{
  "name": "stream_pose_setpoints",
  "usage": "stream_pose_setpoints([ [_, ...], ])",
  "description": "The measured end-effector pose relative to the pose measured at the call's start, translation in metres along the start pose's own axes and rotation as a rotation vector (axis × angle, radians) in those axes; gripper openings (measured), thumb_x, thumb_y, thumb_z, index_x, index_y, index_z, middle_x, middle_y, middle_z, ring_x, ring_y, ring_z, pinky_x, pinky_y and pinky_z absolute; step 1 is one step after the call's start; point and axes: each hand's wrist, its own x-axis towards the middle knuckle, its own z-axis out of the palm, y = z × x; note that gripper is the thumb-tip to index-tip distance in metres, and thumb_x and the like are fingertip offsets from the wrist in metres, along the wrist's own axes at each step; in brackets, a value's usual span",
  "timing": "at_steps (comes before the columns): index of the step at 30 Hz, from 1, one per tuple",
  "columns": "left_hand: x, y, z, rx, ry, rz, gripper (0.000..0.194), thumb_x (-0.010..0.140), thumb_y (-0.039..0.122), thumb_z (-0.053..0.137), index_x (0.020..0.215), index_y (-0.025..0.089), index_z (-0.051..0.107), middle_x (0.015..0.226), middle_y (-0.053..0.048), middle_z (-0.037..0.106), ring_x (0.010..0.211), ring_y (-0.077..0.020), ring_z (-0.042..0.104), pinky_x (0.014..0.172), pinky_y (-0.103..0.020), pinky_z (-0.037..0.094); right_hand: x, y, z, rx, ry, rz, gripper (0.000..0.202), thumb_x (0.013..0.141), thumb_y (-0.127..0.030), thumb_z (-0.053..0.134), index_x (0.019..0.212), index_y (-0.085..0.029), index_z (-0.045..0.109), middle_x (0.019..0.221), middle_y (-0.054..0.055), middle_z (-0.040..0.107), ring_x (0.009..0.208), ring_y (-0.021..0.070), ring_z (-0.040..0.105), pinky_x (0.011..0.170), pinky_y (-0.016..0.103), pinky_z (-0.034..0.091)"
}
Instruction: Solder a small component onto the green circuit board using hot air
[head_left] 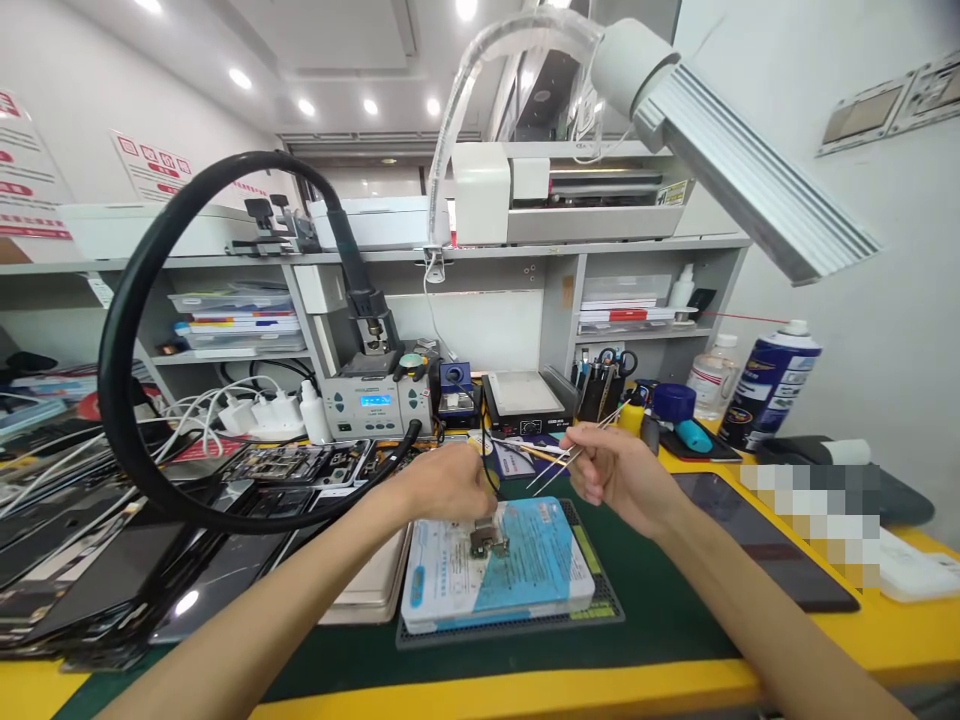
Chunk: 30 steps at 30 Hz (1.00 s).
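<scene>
Tweezers are in my right hand, pinched between thumb and fingers, with the tips pointing down and left. A thin tan stick shows by these fingers; whether it is held too I cannot tell. My left hand is closed above a small circuit board, and the fingers hide what they grip. That board lies on a blue and white flat box, which rests on a dark gridded mat. The tweezer tips are apart from the board, up and to its right.
A black hose loops at the left from a hot air station. Phone parts are piled at left. A dark tablet lies at right, near a spray can. A lamp hangs overhead.
</scene>
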Motion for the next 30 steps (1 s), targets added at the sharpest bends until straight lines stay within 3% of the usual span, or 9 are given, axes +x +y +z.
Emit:
stream_pose_setpoints([
  [4,-0.007,-0.009,0.003,-0.014,0.026,-0.04,0.028,0.096,0.041,0.062,0.093,0.014,0.065,0.083,0.0,0.066,0.068,-0.0124,0.062,0.062,-0.027,0.054,0.0,0.003,0.001,-0.032,-0.033,0.007,0.02,0.08,-0.034,0.077,0.073,-0.015,0.073,0.041,-0.005,0.055,0.035,0.0086,0.044,0.038,0.021,0.037],
  [11,-0.008,-0.018,0.004,-0.085,0.058,-0.039,0.033,0.094,0.045,0.062,0.08,0.016,0.063,0.071,0.003,0.06,0.062,-0.0116,0.057,0.06,-0.027,0.049,-0.001,0.004,-0.005,-0.146,-0.146,0.011,0.014,0.081,-0.03,0.075,0.08,-0.016,0.072,0.047,-0.001,0.064,0.039,0.0108,0.053,0.039,0.02,0.042],
  [16,-0.019,-0.024,0.001,-0.167,0.13,-0.005,0.03,0.092,0.043,0.063,0.078,0.016,0.063,0.069,0.003,0.061,0.061,-0.0123,0.055,0.058,-0.026,0.043,-0.005,-0.005,-0.011,-0.3,-0.301,0.075,0.023,0.083,-0.032,0.081,0.091,-0.012,0.073,0.068,0.008,0.077,0.053,0.0179,0.07,0.044,0.024,0.051],
  [20,-0.032,-0.033,-0.001,-0.219,0.185,0.0,0.025,0.087,0.04,0.06,0.077,0.019,0.068,0.069,-0.001,0.068,0.064,-0.0162,0.06,0.057,-0.028,0.039,-0.006,-0.01,-0.016,-0.397,-0.373,0.08,0.03,0.082,-0.033,0.083,0.101,-0.01,0.075,0.077,0.01,0.079,0.062,0.0195,0.074,0.05,0.026,0.056],
  [25,-0.046,-0.057,-0.021,-0.219,0.274,-0.063,0.026,0.084,0.041,0.057,0.076,0.02,0.07,0.075,-0.003,0.073,0.068,-0.0193,0.064,0.059,-0.029,0.041,-0.005,-0.01,-0.018,-0.425,-0.38,0.065,0.029,0.085,-0.033,0.081,0.102,-0.011,0.076,0.077,0.007,0.078,0.063,0.0185,0.074,0.051,0.025,0.057],
  [30,-0.051,-0.085,-0.054,-0.161,0.43,-0.183,0.031,0.081,0.048,0.057,0.067,0.021,0.065,0.059,0.0,0.062,0.056,-0.0164,0.052,0.054,-0.029,0.034,-0.004,-0.013,-0.018,-0.411,-0.345,0.058,0.027,0.084,-0.034,0.082,0.099,-0.012,0.076,0.071,0.004,0.074,0.059,0.0172,0.071,0.047,0.024,0.054],
])
